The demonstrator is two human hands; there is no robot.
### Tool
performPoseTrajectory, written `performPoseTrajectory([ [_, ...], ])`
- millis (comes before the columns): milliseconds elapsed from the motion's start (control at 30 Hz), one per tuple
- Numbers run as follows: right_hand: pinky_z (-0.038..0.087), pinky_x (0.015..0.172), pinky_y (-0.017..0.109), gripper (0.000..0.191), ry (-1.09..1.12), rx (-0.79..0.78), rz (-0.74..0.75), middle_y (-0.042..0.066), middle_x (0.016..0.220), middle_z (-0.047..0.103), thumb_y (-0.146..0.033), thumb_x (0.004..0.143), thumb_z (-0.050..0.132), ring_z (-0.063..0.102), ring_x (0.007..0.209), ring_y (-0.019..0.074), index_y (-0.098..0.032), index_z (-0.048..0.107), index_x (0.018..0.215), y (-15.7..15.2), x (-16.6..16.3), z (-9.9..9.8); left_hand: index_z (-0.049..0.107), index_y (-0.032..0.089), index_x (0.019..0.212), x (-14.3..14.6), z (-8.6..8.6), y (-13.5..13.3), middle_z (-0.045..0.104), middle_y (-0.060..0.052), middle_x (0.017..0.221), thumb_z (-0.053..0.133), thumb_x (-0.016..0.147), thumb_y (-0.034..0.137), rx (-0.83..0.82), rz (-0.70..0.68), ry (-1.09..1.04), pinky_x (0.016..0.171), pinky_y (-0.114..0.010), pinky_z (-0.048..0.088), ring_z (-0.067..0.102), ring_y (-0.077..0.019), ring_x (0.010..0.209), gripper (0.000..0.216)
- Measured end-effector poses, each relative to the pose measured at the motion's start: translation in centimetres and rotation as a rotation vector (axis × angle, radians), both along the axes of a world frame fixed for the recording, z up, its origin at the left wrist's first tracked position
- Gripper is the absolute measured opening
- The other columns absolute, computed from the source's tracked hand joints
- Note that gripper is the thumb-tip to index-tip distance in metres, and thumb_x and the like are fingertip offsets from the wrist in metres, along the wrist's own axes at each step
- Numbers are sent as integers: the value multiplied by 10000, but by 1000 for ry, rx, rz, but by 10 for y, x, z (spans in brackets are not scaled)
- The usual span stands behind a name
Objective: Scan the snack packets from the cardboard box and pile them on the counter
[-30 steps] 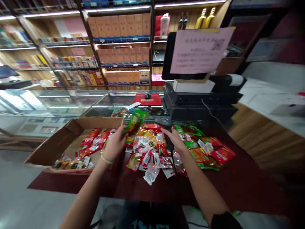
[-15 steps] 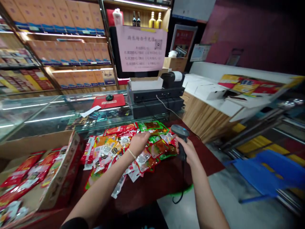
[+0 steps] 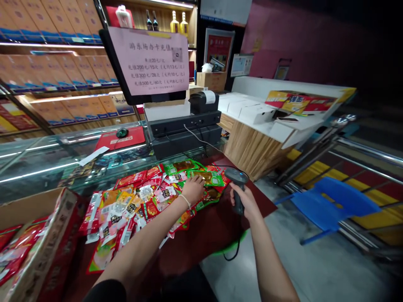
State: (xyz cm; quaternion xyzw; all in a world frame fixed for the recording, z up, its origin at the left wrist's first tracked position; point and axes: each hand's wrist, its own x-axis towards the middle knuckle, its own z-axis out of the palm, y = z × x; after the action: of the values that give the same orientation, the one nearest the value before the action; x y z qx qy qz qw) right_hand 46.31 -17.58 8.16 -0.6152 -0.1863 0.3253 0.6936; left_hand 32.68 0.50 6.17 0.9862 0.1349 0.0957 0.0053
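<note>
My right hand (image 3: 244,200) is wrapped around the handle of a dark barcode scanner (image 3: 236,175), held above the table's right side with its head toward the packets. My left hand (image 3: 193,191) lies palm down on the pile, fingers apart, touching a green-edged snack packet (image 3: 211,178) with brown contents. Another green snack packet (image 3: 179,167) lies just behind it. To the left spreads a heap of small red, white and orange snack packets (image 3: 132,205), overlapping one another. My left palm hides some of the packets under it.
An open cardboard box (image 3: 59,243) with more packets stands at the left. Behind the dark red table (image 3: 204,235) are a glass counter (image 3: 47,161), a cash drawer (image 3: 185,140) and a monitor with a pink sign (image 3: 154,63). A blue chair (image 3: 327,205) stands at the right.
The view has turned right, so things sit further left. My left hand has moved over the green packets and its fingers have spread. My right hand still holds the scanner.
</note>
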Motion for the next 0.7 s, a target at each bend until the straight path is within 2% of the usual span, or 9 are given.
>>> performPoseTrajectory([
  [133, 380, 325, 201, 355, 5, 2, 14, -48, 509, 522, -469, 738, 715, 477, 353, 91, -187, 502, 706, 2, -1, -3, 526, 203, 1306, -7, -9, 0, 470, -89, 1426, 437, 924, 396, -8, 34, -10, 1096, -494, 294, 364, -296, 1346, 438],
  [267, 378, 323, 205, 337, 12, 8, 33, -56, 518, 528, -463, 737, 718, 475, 353, 95, -192, 522, 780, 8, -6, 2, 512, 213, 1323, -21, 0, 8, 459, -94, 1435, 452, 922, 364, -13, 65, -49, 1102, -509, 289, 349, -297, 1359, 433],
  [467, 381, 343, 201, 370, -10, 8, 168, -75, 509, 520, -468, 713, 736, 470, 364, 93, -205, 520, 860, 40, -35, 27, 561, 182, 1259, -69, 40, 33, 529, -107, 1365, 460, 923, 307, -13, 159, -192, 1082, -467, 352, 411, -281, 1318, 373],
  [567, 399, 368, 208, 378, -12, 18, 289, -74, 524, 530, -475, 701, 741, 485, 387, 98, -211, 529, 867, 68, -64, 43, 585, 175, 1225, -113, 65, 47, 568, -114, 1313, 462, 922, 288, -13, 220, -287, 1081, -436, 371, 468, -249, 1271, 346],
  [700, 410, 392, 202, 398, -6, 46, 410, -66, 544, 545, -476, 663, 766, 508, 416, 96, -207, 536, 845, 109, -113, 66, 601, 199, 1202, -186, 95, 61, 599, -92, 1268, 469, 920, 286, 2, 342, -380, 1081, -419, 386, 512, -223, 1223, 323],
])
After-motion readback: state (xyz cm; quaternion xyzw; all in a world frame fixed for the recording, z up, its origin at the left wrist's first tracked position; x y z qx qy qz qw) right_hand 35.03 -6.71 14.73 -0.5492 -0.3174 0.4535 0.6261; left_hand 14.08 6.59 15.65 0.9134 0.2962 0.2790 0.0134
